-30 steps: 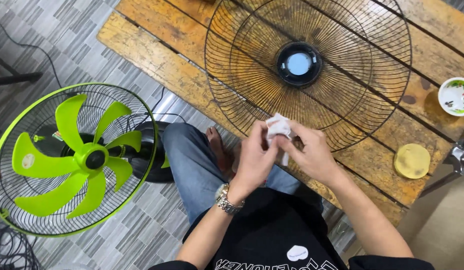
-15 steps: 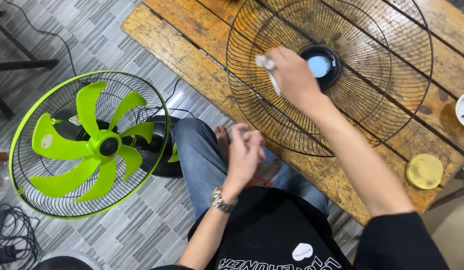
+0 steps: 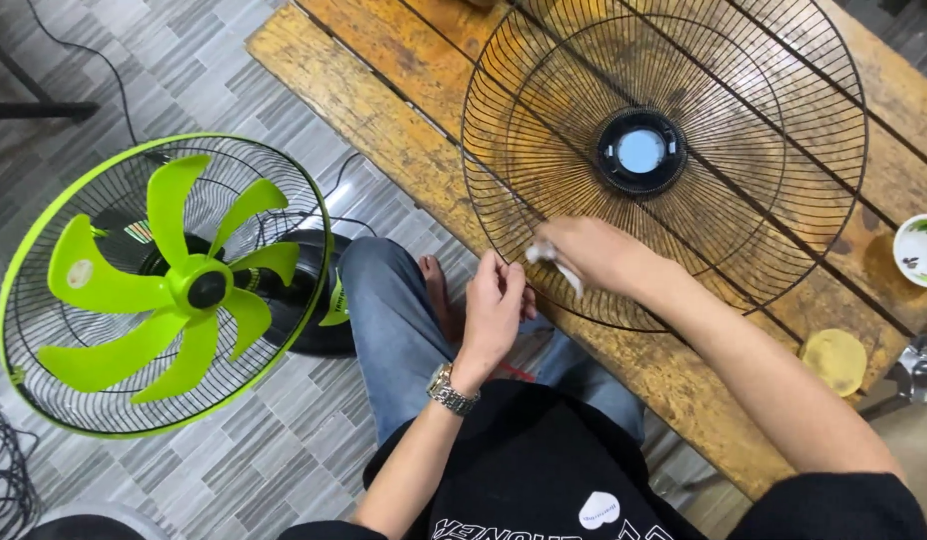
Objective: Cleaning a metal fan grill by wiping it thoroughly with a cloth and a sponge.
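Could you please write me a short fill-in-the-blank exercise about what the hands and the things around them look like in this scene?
1. The right hand presses a small white ____ against the black wire fan guard.
2. The fan guard lies flat on a ____ table.
3. The left hand wears a metal ____ at the wrist.
4. The standing fan on the floor has blades of a bright ____ colour.

Missing words: cloth; wooden; watch; green
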